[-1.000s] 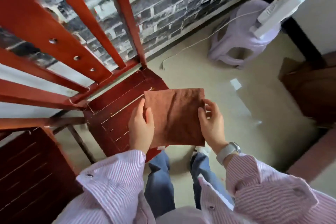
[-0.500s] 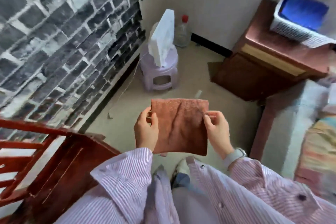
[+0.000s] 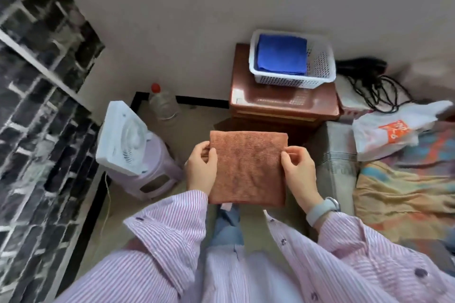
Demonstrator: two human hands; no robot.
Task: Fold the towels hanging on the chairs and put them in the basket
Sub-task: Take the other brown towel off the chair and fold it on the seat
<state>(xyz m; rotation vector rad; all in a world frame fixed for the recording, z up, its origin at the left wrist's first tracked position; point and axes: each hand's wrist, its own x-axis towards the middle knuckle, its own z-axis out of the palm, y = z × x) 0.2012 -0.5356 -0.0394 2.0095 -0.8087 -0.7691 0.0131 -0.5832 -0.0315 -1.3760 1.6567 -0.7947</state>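
A folded brown towel (image 3: 248, 167) is held flat in front of me, above the floor. My left hand (image 3: 202, 167) grips its left edge and my right hand (image 3: 299, 171) grips its right edge. Straight ahead, a white plastic basket (image 3: 320, 66) stands on a brown wooden cabinet (image 3: 280, 103) against the wall. A folded blue towel (image 3: 282, 54) lies inside the basket, on its left side. The chairs are out of view.
A white fan (image 3: 120, 138) rests on a lilac plastic stool (image 3: 157, 172) at the left, with a clear bottle (image 3: 162, 103) behind it. A bed with a patterned cover (image 3: 406, 184), a white plastic bag (image 3: 391, 130) and black cables (image 3: 371, 81) lie at the right. Dark brick wall at the left.
I have turned right, away from the red chairs, and the cabinet with the basket is now straight ahead. Both hands still hold the folded brown towel by its sides.
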